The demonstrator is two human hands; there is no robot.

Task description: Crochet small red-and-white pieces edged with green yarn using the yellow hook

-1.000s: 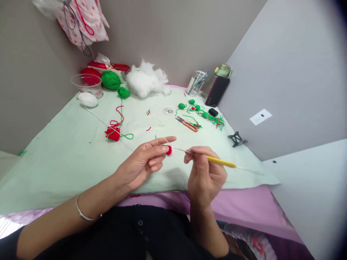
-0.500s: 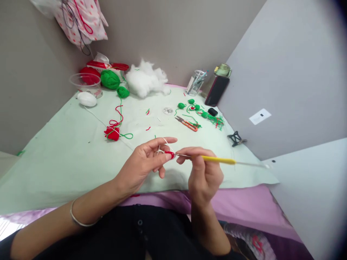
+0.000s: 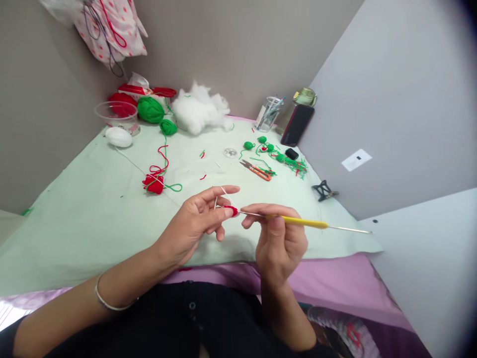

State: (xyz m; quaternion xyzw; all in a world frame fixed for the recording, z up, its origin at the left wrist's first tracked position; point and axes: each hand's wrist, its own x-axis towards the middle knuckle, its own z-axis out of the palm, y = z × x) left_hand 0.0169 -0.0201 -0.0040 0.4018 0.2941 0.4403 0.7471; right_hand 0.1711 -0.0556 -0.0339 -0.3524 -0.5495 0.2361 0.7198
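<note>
Between thumb and fingers, my left hand (image 3: 203, 214) pinches a small red crochet piece (image 3: 233, 211). White yarn (image 3: 225, 193) runs over its raised index finger and trails back towards a white yarn ball (image 3: 119, 136) at the left. My right hand (image 3: 281, 233) is closed around the yellow handle of a crochet hook (image 3: 305, 222). The hook's thin left tip meets the edge of the red piece; the exact stitch is too small to make out. Its other metal end points right.
Thread snips (image 3: 256, 170) lie beyond my right hand, near several small green balls (image 3: 280, 157). A red yarn bundle (image 3: 153, 184) is at left. White stuffing (image 3: 201, 109), a green yarn ball (image 3: 150, 110), a clear tub (image 3: 116, 117) and a phone (image 3: 297, 125) stand at the back.
The crochet hook has shifted slightly, its right end tilting a little lower and now sharper. My left hand and the red piece have moved slightly left.
</note>
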